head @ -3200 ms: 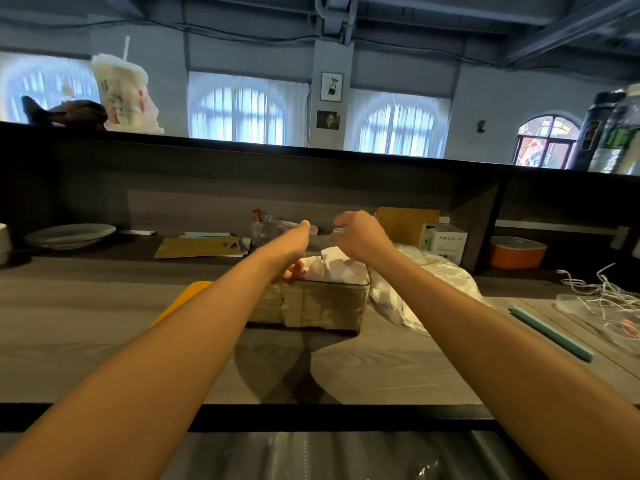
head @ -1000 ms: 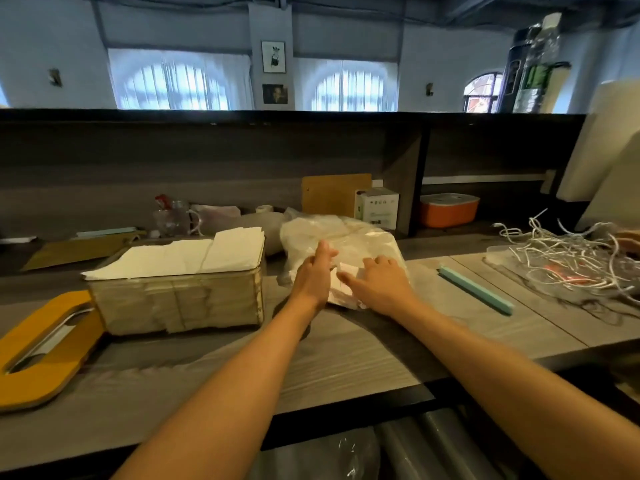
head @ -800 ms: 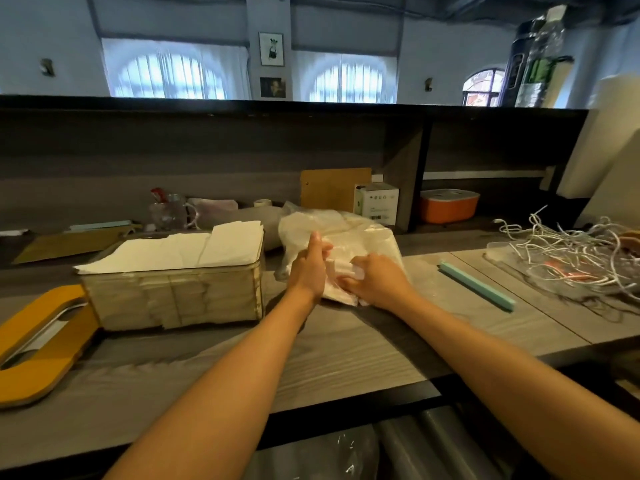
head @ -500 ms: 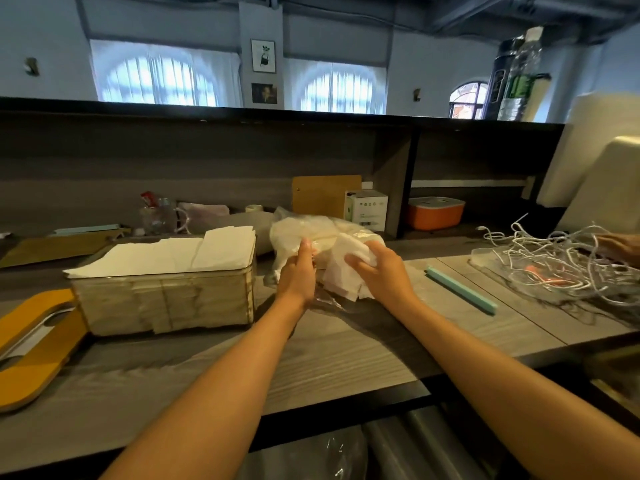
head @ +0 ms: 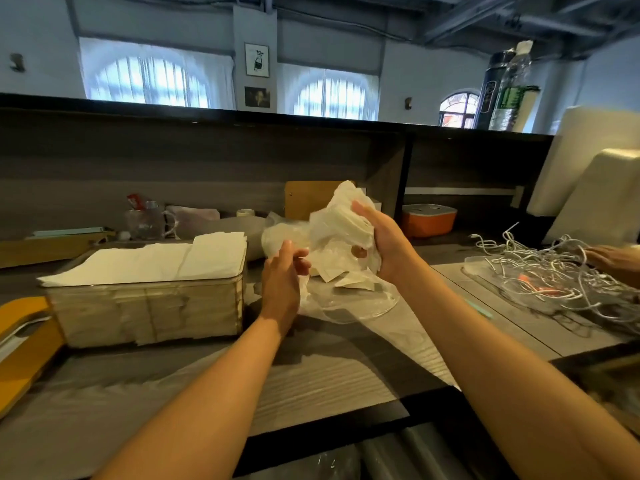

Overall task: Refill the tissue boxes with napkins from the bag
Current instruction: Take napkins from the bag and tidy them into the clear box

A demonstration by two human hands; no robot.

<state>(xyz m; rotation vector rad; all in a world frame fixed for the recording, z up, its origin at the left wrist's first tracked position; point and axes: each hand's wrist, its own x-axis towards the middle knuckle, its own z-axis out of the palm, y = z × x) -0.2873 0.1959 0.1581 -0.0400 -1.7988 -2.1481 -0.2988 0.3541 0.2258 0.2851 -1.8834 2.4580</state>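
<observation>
A clear tissue box [head: 149, 308] stands on the counter at left, packed with white napkins [head: 149, 259] that stick out over its rim. To its right, a thin plastic bag [head: 341, 230] with napkins inside is raised off the counter. My right hand [head: 382, 239] grips its upper part, fingers curled round the plastic and the napkins in it. My left hand [head: 282, 278] is at the bag's lower left, fingers curled against the plastic; whether it pinches it is unclear. A few loose napkins [head: 346, 278] lie under the bag.
A yellow lid [head: 24, 344] lies left of the box. A tangle of white cables [head: 550, 271] fills the right, where another person's hand [head: 613, 259] rests. An orange container [head: 429, 220] sits in the shelf behind; a glass mug [head: 145, 220] and cardboard stand at the back.
Both hands left the tissue box and went right to the bag. My right hand has lifted the bag's top off the counter, and the left hand has stayed at its lower left.
</observation>
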